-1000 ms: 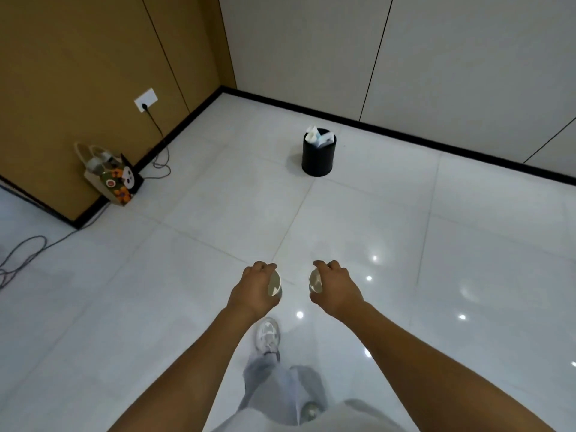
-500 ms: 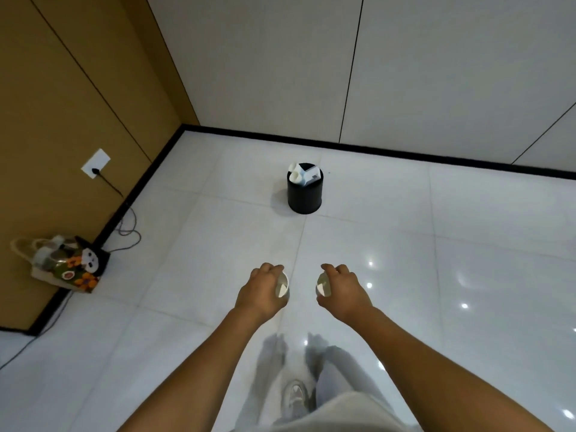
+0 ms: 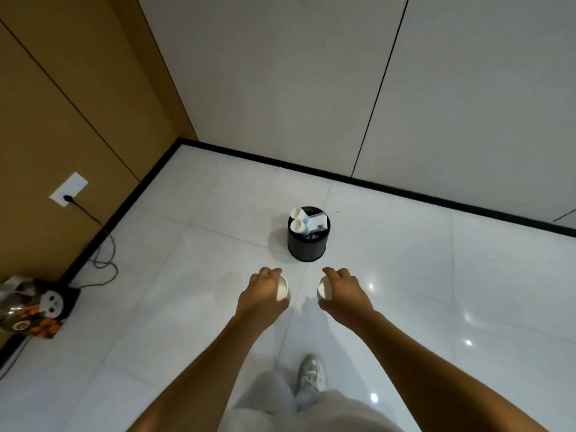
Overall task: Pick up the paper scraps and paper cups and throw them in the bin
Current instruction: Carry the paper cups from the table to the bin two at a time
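My left hand (image 3: 261, 296) grips a white paper cup (image 3: 283, 288), its mouth turned inward. My right hand (image 3: 343, 294) grips a second white paper cup (image 3: 323, 289) the same way. Both hands are held out in front of me, a short way before a small black bin (image 3: 307, 246) that stands on the white tiled floor. Two white paper cups (image 3: 297, 219) and some paper scraps (image 3: 318, 221) stick out of the bin's top.
A patterned tote bag (image 3: 34, 307) leans at the brown wall on the left. A black cable (image 3: 99, 251) runs from a wall socket (image 3: 68, 189) down to the floor. Grey wall panels with a black skirting close off the far side. My shoe (image 3: 310, 377) shows below.
I have walked closer to the bin, which now looks larger and nearer to my hands. Both hands still hold their cups in the same pose.
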